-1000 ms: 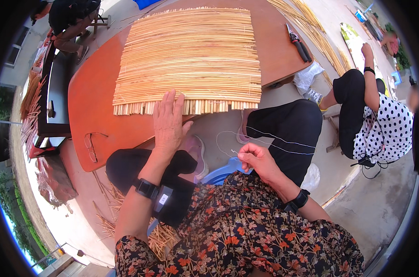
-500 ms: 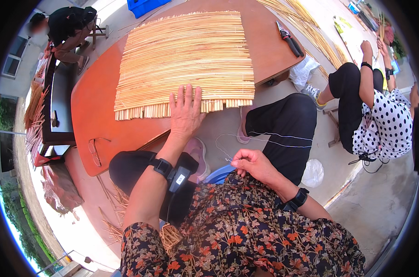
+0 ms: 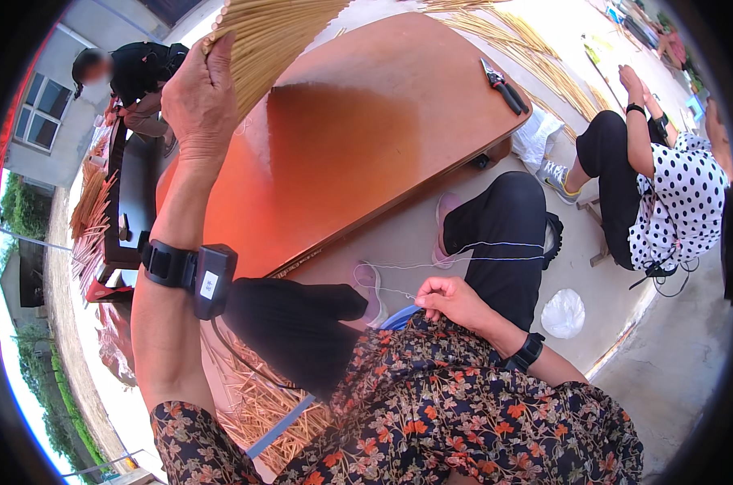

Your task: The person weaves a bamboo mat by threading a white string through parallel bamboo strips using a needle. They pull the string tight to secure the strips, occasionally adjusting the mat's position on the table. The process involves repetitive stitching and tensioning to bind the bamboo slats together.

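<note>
My left hand is raised at the upper left, its thumb and fingers closed on the edge of a mat of thin straw-coloured sticks. The mat is tilted up off the table, and its far part runs out of view. Low in front of my lap, my right hand is closed in a pinch on a thin white thread. That thread loops out over the floor and across my right knee.
Red-handled pruning shears lie at the right end of the brown table. Cut sticks are heaped low on the left, and long ones lie beyond the table. One person sits at the right, another at far left.
My left hand has gone from lying flat on the mat to gripping its edge, lifting it up and to the left off the table. My right hand stays low with the thread.
</note>
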A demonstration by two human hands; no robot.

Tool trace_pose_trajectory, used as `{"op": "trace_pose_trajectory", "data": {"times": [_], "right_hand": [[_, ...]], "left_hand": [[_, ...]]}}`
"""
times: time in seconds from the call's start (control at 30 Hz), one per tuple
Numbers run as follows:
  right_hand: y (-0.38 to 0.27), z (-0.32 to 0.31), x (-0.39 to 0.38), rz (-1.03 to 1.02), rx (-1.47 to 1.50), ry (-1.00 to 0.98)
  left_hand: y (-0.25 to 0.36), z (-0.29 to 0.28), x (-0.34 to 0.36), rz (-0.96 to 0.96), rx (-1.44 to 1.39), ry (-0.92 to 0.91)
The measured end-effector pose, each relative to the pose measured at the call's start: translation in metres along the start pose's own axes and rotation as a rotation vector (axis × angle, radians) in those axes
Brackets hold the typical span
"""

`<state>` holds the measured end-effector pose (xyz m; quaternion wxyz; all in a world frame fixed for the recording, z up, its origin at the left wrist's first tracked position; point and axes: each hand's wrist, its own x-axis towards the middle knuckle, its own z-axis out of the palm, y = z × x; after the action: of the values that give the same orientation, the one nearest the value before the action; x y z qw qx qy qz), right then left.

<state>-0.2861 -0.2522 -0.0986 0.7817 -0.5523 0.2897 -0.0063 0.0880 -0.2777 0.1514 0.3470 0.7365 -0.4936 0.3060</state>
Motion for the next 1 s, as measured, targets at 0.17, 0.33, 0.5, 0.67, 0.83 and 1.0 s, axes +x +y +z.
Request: {"op": "trace_pose_trajectory", "data": {"times": [0.17, 0.33, 0.5, 0.67, 0.83, 1.0], "right_hand": [[0.012, -0.004, 0.002, -0.008, -0.019, -0.023], [0.001, 0.005, 0.001, 0.042, -0.088, -0.1], [-0.006, 0.003, -0.003, 0.081, -0.104, -0.102], [-0.007, 0.0, -0.008, 0.143, -0.11, -0.093], [-0.016, 0.001, -0.009, 0.103, -0.064, -0.059], [-0.029, 0.001, -0.013, 0.085, -0.083, -0.059]], "left_hand": [[-0.022, -0.043, 0.029, -0.559, -0.811, 0.277], [-0.054, -0.047, -0.058, -0.961, -1.007, 0.501], [-0.064, 0.02, -0.173, -1.278, -1.292, 0.523], [-0.027, 0.059, -0.248, -1.591, -1.53, 0.513], [0.01, 0.073, -0.301, -1.652, -1.435, 0.402], [0.001, 0.02, -0.309, -1.871, -1.272, -0.446]]}}
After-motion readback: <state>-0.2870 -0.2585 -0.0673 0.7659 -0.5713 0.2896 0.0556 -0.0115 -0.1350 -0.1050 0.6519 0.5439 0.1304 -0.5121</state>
